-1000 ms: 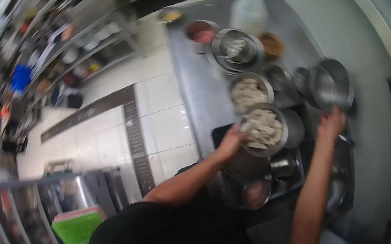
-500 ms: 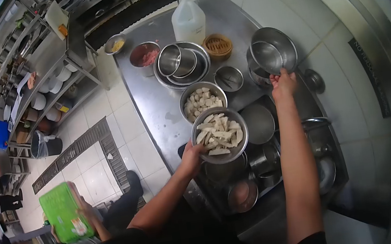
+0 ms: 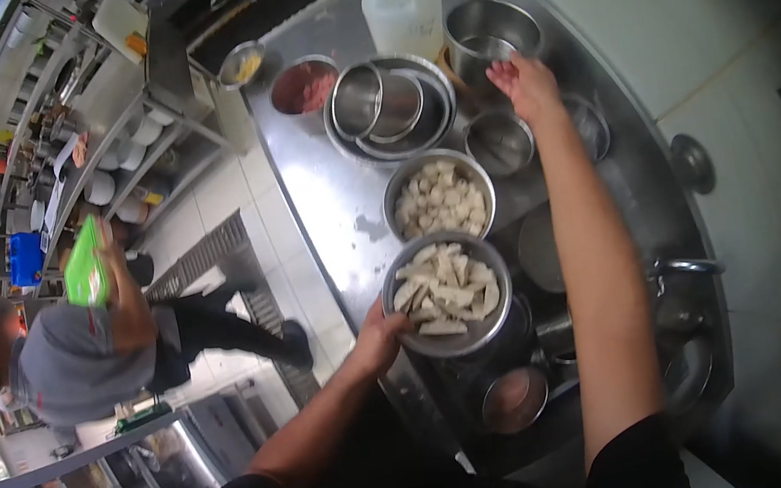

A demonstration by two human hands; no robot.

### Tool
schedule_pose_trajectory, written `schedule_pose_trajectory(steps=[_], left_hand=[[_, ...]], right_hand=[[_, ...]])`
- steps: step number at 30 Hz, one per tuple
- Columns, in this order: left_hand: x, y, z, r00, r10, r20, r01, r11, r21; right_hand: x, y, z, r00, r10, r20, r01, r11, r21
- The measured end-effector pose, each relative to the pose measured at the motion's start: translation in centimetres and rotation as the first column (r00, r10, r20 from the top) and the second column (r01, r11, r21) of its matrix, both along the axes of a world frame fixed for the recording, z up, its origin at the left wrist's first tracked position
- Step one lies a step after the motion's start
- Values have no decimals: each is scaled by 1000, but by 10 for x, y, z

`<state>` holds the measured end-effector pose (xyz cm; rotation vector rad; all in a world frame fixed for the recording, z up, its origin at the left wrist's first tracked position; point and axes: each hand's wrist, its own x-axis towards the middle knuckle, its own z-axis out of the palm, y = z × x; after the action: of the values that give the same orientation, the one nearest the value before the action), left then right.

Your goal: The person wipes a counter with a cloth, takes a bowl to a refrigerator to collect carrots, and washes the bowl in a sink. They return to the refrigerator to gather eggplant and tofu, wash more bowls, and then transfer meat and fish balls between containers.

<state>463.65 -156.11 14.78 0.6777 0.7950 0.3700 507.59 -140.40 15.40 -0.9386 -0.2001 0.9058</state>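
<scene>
Left hand [image 3: 381,337] gripping a steel bowl [image 3: 458,346], right hand [image 3: 529,87] at a steel pot [image 3: 475,19].
The bowl of pale strips [image 3: 462,286] is beside the bowl of round pieces [image 3: 483,173]; the pot is near the plastic jug [image 3: 403,12]. Whether the right fingers grasp its rim, I cannot tell. Shifting the pot would call for a firm rim hold, with the strips kept level.
</scene>
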Motion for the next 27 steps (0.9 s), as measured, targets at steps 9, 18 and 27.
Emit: schedule_pose_trajectory(steps=[9,18,27], left_hand=[[1,-1,0,997,37,69,-37,999,-7],[-19,-1,-25,992,68,-104,-62,996,62],[-58,17,-27,999,-50,-19,51,995,91]], right_hand=[[-59,-125,34,936,137,325,-70,975,-209],[-228,-249,-51,850,358,387,-215,905,-366],[-331,-256,-54,852,107,513,108,922,-372]])
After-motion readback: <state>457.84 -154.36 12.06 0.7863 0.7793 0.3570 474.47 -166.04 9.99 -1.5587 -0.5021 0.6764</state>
